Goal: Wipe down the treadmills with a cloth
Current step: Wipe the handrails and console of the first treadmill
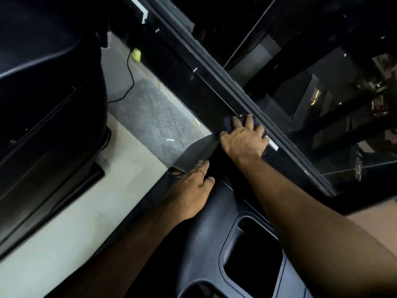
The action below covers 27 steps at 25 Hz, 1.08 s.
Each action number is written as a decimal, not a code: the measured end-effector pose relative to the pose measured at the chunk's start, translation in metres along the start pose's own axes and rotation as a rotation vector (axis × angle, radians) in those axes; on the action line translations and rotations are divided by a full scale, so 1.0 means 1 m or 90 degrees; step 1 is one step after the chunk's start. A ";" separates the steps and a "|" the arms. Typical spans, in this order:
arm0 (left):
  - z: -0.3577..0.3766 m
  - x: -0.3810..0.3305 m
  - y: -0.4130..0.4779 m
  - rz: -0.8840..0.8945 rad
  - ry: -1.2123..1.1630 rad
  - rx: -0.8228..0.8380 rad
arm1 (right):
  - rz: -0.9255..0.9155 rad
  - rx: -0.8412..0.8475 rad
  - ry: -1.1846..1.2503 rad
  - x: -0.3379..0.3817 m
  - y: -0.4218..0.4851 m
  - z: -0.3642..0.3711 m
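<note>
Nearest me, my left hand (193, 190) rests flat, fingers relaxed, on the dark grey treadmill console (206, 233) beside its cup recess (253, 254). Farther out, my right hand (245, 140) presses a dark cloth (228, 123) onto the black frame rail (193, 82), fingers spread. The cloth is mostly hidden under my hand; the 2nd treadmill (43, 93) at left is cut off.

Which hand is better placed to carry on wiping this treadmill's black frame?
Right: the right hand already presses the dark cloth on the frame. The left hand rests flat on the console, without cloth.
</note>
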<state>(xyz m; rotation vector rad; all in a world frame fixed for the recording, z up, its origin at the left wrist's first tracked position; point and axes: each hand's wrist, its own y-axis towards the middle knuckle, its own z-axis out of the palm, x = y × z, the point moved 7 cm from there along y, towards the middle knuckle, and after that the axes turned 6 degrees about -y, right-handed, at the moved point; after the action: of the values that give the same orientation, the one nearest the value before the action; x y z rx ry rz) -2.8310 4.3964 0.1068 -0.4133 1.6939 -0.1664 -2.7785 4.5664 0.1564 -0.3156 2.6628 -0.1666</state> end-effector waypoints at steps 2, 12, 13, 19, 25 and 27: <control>-0.001 -0.006 -0.005 0.016 -0.008 0.006 | 0.101 0.034 0.104 -0.024 -0.006 0.004; -0.030 -0.006 -0.070 -0.013 0.028 -0.003 | -0.005 0.045 0.166 -0.023 -0.143 -0.005; -0.029 -0.016 -0.078 0.006 0.068 -0.003 | -0.031 0.038 0.183 -0.025 -0.160 -0.014; 0.011 -0.084 -0.122 0.124 0.257 0.031 | -0.007 -0.003 0.195 -0.096 -0.230 -0.017; 0.117 -0.130 -0.169 0.236 0.382 0.109 | 0.068 -0.141 0.155 -0.212 -0.293 0.024; 0.163 -0.138 -0.195 0.257 0.409 0.128 | 0.097 -0.144 0.165 -0.255 -0.328 0.047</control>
<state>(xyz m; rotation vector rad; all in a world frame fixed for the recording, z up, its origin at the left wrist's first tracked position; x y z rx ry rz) -2.6216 4.2869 0.2730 0.1631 2.3246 -0.1791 -2.4713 4.3096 0.2772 -0.1690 2.9555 0.1540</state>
